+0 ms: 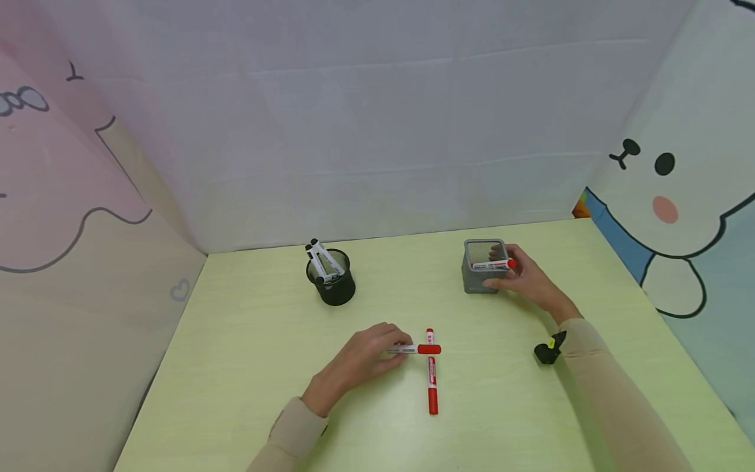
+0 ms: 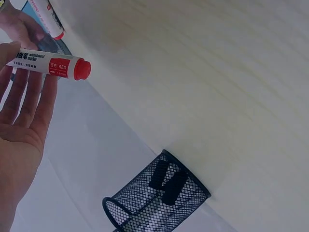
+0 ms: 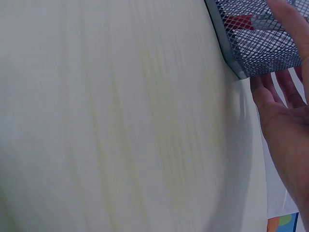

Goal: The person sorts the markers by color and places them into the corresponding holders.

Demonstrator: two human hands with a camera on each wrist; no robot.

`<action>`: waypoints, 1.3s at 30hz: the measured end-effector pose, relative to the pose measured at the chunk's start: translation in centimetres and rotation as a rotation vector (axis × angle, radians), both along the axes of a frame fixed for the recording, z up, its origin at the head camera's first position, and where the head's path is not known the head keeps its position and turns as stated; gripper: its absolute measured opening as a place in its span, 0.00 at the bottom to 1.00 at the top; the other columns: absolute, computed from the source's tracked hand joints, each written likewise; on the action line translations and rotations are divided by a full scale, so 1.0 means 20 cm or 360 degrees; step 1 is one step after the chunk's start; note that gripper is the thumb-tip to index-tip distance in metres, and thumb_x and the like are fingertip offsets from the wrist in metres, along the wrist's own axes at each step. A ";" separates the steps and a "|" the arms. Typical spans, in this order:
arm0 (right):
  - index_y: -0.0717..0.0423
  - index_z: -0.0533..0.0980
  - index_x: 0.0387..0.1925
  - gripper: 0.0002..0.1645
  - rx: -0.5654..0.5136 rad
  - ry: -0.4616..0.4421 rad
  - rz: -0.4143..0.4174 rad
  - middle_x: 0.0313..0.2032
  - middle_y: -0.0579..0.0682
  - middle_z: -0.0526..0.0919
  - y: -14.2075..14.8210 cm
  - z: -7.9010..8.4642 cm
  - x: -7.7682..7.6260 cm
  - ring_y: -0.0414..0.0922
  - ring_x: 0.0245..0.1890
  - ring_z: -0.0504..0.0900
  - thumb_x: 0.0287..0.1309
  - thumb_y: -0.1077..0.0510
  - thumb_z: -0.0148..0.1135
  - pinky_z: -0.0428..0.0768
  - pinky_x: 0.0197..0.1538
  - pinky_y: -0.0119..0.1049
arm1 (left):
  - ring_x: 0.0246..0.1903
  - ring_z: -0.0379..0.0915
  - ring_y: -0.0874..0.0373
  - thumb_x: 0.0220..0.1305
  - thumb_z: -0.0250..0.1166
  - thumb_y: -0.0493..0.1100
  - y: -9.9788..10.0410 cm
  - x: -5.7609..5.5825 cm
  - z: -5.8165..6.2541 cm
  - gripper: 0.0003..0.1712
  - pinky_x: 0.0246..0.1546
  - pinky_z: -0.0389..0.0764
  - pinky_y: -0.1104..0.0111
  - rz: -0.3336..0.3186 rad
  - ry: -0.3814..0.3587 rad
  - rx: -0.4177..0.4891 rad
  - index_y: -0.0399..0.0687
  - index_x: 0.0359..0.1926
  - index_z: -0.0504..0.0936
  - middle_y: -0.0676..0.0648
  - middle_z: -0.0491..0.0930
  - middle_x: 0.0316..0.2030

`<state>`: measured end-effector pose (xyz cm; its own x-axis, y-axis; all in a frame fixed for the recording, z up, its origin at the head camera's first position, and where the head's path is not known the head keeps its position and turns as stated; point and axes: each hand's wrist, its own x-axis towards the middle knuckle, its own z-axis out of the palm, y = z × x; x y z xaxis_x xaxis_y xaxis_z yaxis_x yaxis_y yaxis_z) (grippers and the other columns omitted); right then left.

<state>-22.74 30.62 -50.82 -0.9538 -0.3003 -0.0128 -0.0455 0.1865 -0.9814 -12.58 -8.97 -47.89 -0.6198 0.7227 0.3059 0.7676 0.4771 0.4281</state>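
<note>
Desk-type work corner, indoor in look, walled with cartoon-printed hangings; home, classroom or office cannot be told.
Pale yellow-green table (image 1: 248,328), faint wood-like grain; far side, plain whitish sheet (image 1: 354,131) with crease lines; left, pink-and-cream panel (image 1: 65,164) with outlined cartoon figure and small heart; right, pale panel (image 1: 696,190) with animal face, pink cheek and blue areas. Stationery giving the desk character: black mesh pen cup (image 1: 337,293) at far left, filled with black-capped markers (image 1: 327,257); grey mesh box (image 1: 479,283) at far right; red-capped marker (image 1: 433,400) nearer, lying on the tabletop.
</note>
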 end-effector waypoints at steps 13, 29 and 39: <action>0.60 0.55 0.73 0.48 0.0032 -0.0006 -0.0012 0.70 0.64 0.63 0.00 0.01 0.01 0.34 0.59 0.75 0.60 0.65 0.73 0.77 0.56 0.22 | 0.38 0.78 0.65 0.61 0.76 0.37 0.04 -0.01 0.06 0.14 0.39 0.80 0.79 -0.0076 -0.0094 0.0225 0.47 0.48 0.85 0.54 0.83 0.41; 0.59 0.55 0.73 0.47 0.0059 0.0013 -0.0026 0.69 0.64 0.64 0.00 0.01 0.01 0.36 0.60 0.75 0.61 0.64 0.73 0.76 0.57 0.21 | 0.41 0.79 0.61 0.57 0.77 0.33 0.09 0.04 0.21 0.16 0.42 0.79 0.81 -0.0154 -0.0012 0.0402 0.46 0.47 0.87 0.50 0.83 0.43; 0.60 0.55 0.73 0.47 0.0067 0.0003 -0.0030 0.70 0.64 0.63 0.00 0.01 0.00 0.36 0.60 0.74 0.60 0.64 0.74 0.75 0.57 0.20 | 0.41 0.78 0.60 0.64 0.74 0.36 0.09 0.04 0.21 0.16 0.38 0.84 0.76 -0.0172 -0.0184 0.0310 0.43 0.53 0.86 0.48 0.81 0.46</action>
